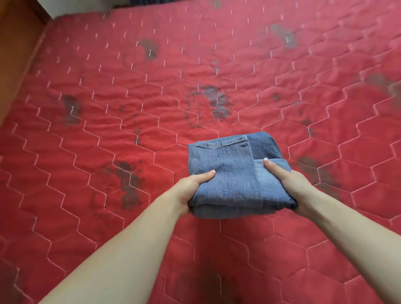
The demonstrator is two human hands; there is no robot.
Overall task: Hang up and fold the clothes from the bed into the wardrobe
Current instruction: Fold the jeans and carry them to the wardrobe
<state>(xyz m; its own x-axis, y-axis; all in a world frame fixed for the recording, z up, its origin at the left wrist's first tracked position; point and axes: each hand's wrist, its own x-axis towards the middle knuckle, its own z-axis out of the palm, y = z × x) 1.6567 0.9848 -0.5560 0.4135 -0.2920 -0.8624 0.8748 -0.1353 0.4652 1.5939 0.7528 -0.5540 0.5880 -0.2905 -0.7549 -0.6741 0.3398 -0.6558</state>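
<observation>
A pair of blue jeans point(230, 171), folded into a thick square bundle with a back pocket facing up, is held over the red quilted bed point(130, 108). My left hand point(191, 186) grips the bundle's left edge, thumb on top and fingers hidden underneath. On the right edge my right hand point(290, 184) grips it the same way, with the thumb lying across the denim. The wardrobe is out of view.
The red bedcover has hexagon stitching and several dark faded patches. A brown wooden panel point(15, 54) runs along the bed's left side. A strip of dark fabric point(149, 2) shows at the top edge, beside a white surface point(71, 8).
</observation>
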